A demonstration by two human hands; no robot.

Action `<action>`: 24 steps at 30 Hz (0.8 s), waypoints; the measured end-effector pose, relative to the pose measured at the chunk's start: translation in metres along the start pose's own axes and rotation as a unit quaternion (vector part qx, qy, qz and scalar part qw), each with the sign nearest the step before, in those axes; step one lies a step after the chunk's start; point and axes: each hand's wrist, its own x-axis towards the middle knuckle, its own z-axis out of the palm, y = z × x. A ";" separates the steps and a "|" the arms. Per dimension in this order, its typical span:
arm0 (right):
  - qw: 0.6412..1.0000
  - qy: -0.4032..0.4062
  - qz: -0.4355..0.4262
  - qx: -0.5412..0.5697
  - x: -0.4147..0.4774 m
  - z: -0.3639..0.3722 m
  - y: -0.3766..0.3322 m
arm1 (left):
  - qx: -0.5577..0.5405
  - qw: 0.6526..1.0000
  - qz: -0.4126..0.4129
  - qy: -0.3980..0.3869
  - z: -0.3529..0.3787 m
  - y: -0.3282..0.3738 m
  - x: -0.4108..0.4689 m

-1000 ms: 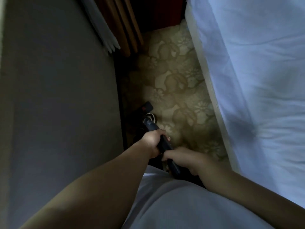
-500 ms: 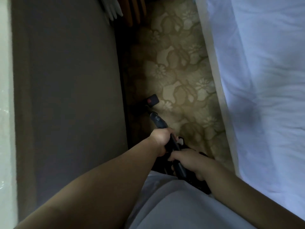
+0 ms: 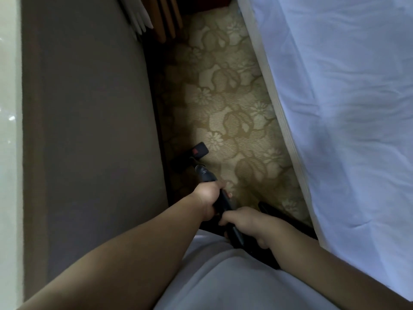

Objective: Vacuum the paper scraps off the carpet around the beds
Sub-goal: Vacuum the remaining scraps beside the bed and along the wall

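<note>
Our left grip [image 3: 209, 195] and right grip [image 3: 249, 224] clasp the vacuum wand [image 3: 206, 175], its head [image 3: 199, 150] on the carpet [image 3: 223, 97] beside the bed [image 3: 335, 108].

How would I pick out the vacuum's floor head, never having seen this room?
Find the white-sheeted bed on the right; a strip of floral carpet runs beside it. At the strip's left edge, beyond the dark wand that the left hand and right hand grip, lies the floor head: the only black thing there with a small red mark.

Black vacuum [image 3: 206, 175] — nozzle [image 3: 200, 151] on floral carpet [image 3: 225, 99].
</note>
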 end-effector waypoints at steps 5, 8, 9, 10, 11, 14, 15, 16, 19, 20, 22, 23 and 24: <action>1.000 0.011 -0.019 -0.019 -0.007 -0.008 0.092 | -0.001 1.000 -0.006 0.009 0.025 -0.084 -0.010; 0.999 0.016 -0.022 -0.023 -0.024 -0.020 0.159 | -0.007 1.000 -0.020 -0.004 0.049 -0.150 -0.019; 0.999 0.020 -0.020 -0.021 -0.030 -0.023 0.181 | 0.001 1.000 -0.023 -0.006 0.057 -0.170 -0.021; 0.999 0.028 -0.020 -0.017 -0.037 -0.025 0.202 | 0.007 1.000 -0.027 -0.009 0.065 -0.189 -0.025; 0.999 0.035 -0.020 -0.010 -0.044 -0.028 0.220 | 0.010 0.999 -0.031 -0.011 0.073 -0.205 -0.030; 0.998 0.044 -0.026 0.027 -0.068 -0.031 0.263 | 0.032 0.998 -0.033 -0.031 0.091 -0.242 -0.044; 0.998 0.045 -0.029 0.040 -0.076 -0.031 0.275 | 0.044 0.998 -0.033 -0.037 0.095 -0.253 -0.047; 0.997 0.049 -0.031 0.053 -0.084 -0.030 0.287 | 0.055 0.997 -0.039 -0.041 0.098 -0.264 -0.048; 0.993 0.071 -0.035 0.092 -0.102 -0.021 0.327 | 0.131 0.989 -0.053 -0.040 0.105 -0.299 -0.049; 0.991 0.080 -0.035 0.106 -0.106 -0.015 0.342 | 0.153 0.986 -0.055 -0.045 0.106 -0.311 -0.051; 0.986 0.088 -0.032 0.140 -0.113 0.000 0.371 | 0.199 0.977 -0.060 -0.049 0.106 -0.336 -0.050; 0.983 0.094 -0.030 0.157 -0.117 0.008 0.386 | 0.228 0.971 -0.059 -0.048 0.106 -0.348 -0.052; 0.980 0.101 -0.028 0.171 -0.120 0.018 0.402 | 0.252 0.965 -0.059 -0.048 0.104 -0.362 -0.051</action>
